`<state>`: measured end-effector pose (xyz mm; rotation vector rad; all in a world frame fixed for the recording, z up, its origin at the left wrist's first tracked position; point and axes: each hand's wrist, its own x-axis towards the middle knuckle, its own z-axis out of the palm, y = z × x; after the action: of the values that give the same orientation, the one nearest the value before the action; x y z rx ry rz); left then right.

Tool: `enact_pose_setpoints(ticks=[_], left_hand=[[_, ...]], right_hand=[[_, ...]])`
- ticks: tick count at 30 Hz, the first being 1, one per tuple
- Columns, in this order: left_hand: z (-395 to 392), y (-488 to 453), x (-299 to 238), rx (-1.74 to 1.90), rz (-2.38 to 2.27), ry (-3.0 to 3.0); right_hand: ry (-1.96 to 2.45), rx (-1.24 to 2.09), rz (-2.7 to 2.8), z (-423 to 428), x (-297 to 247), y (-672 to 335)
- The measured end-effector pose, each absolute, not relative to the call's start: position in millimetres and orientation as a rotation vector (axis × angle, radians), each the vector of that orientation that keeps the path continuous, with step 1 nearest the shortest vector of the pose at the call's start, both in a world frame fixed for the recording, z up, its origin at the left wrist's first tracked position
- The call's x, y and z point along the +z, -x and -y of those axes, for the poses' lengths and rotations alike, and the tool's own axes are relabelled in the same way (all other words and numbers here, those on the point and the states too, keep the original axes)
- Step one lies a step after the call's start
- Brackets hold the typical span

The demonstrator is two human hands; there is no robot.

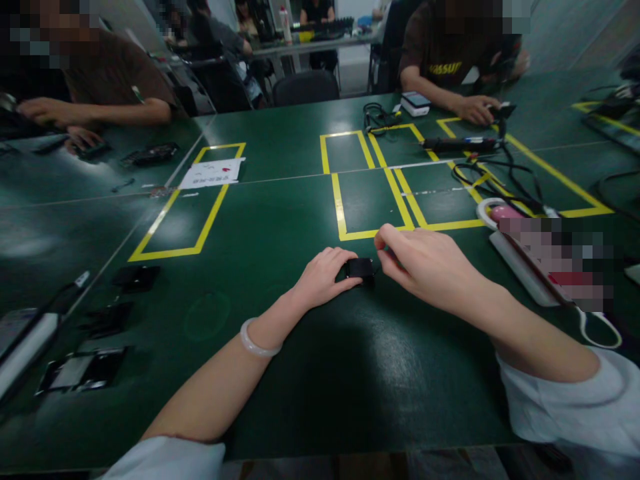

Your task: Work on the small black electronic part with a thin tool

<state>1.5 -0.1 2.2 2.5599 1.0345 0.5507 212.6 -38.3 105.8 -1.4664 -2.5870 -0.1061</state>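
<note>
A small black rectangular block point(361, 268) rests on the green table in front of me. My left hand point(327, 277) holds its left side, with the thumb along the near edge and the fingers along the far edge. Just to the right of the block, my right hand point(420, 263) is raised slightly, thumb and fingers drawn into a pinch. Whatever may sit in that pinch is too small or hidden to make out. A thin dark bit shows between the block and the right fingertips.
Black parts point(85, 370) lie at the left, near a white bar-shaped object point(30, 353). Yellow tape point(373, 235) marks rectangles beyond my hands. A paper sheet point(213, 173) lies far left. At right are a phone-like object point(565, 267) and cables point(520, 173). Co-workers sit opposite.
</note>
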Motion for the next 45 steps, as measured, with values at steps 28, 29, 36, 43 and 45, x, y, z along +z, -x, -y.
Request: enact_pose_setpoints(ticks=[28,29,36,43,45], left_hand=[[-0.4,-1.4,2.0,0.56,-1.036,-2.554],[-0.4,-1.4,1.7,0.555,-1.035,-2.554],[-0.1,-1.1,1.2,0.552,-1.029,-2.555],[0.1,-0.8,2.1,0.566,-1.021,-2.558],[0.1,-0.7,2.6,0.565,-1.019,-2.558]], right_hand=[[1.476,-0.083,2.578,37.4,103.8,-214.2],[1.493,-0.105,2.585,37.0,103.8,-214.0],[1.556,-0.162,2.56,34.2,100.8,-213.0],[1.457,-0.085,2.561,35.2,101.3,-216.2],[1.466,-0.079,2.558,35.9,103.0,-215.8]])
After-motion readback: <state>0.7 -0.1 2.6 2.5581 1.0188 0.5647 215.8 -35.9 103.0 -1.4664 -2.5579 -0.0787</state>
